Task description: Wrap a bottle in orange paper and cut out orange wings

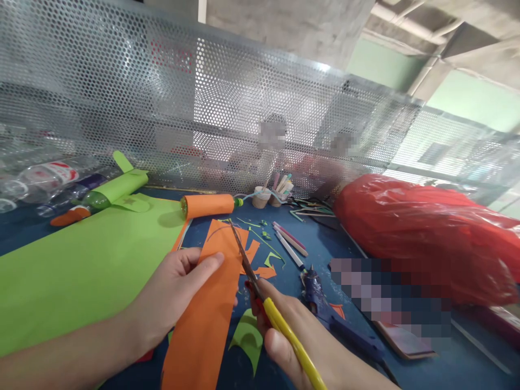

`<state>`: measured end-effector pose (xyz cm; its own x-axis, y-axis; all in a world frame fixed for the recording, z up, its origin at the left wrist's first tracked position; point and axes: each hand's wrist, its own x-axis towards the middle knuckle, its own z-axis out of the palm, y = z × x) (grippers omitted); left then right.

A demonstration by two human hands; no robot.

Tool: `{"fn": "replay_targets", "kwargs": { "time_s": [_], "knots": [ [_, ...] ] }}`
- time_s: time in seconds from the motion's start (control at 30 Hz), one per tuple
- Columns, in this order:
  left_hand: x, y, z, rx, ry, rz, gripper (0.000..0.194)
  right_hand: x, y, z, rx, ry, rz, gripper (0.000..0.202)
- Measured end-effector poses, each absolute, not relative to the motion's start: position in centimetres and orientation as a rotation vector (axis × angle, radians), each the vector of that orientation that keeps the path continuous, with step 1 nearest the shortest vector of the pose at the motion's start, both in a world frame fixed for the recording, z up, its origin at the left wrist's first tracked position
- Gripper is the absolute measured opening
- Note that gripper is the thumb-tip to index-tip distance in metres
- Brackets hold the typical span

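A long strip of orange paper (203,325) is pinched in my left hand (174,292), thumb on top and most fingers hidden beneath. A curved pencil-like line shows near the strip's far end. My right hand (288,325) grips a pair of scissors (280,325) with a yellow handle. Their blades lie along the strip's right edge near the far end, and the tips point away from me. Orange and green scraps lie around, among them a curved green piece (248,336) beside my right hand.
A large green sheet (81,265) covers the left side. Beyond lie an orange-wrapped bottle (209,206), a green-wrapped bottle (117,189) and clear bottles (44,179). Markers (289,248), a blue glue gun (325,303) and a red plastic bag (414,233) sit rightward. A perforated metal screen (170,97) stands behind.
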<state>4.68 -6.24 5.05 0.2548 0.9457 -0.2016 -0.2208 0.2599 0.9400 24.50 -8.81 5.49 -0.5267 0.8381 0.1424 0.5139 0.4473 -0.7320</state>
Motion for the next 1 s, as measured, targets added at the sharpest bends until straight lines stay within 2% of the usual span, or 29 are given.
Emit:
{"fn": "replay_targets", "kwargs": {
  "time_s": [0.3,1.0],
  "knots": [
    [4.9,-6.5,5.2,0.938,0.996,0.988,0.025,24.7,-8.4,5.1,-1.156,-2.233,1.021,0.070],
    [5.3,-6.2,4.2,0.961,0.883,1.071,0.018,24.6,-9.3,4.6,-1.127,-2.230,0.937,0.063]
  ]
}}
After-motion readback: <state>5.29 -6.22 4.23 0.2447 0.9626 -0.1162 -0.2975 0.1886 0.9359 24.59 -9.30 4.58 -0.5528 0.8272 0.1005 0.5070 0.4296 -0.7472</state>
